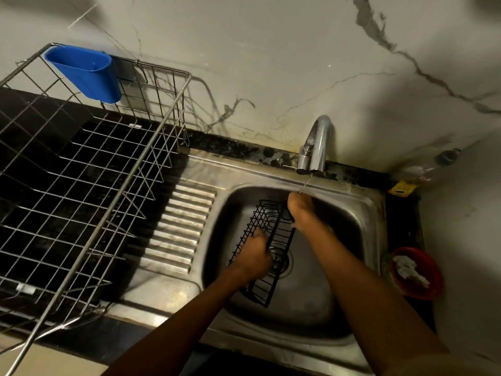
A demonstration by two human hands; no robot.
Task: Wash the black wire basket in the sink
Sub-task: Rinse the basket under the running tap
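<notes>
Down in the steel sink (360,213), the black wire basket (267,246) is held tilted on edge above the drain (280,260), its long axis running from near the tap end toward the front rim. Each hand takes one part of it: the left hand (254,257) curls round the wires at the middle of its left side, and the right hand (299,210) grips the far end, just under the chrome tap (315,145). A thin stream of water (305,184) falls from the spout onto the right hand. Left of the sink's ribbed drainboard (179,229), a large steel dish rack (81,185) stands on the dark counter, a blue plastic holder (85,71) hooked on its far rim. A red bowl (418,272) with something white in it sits right of the sink.
</notes>
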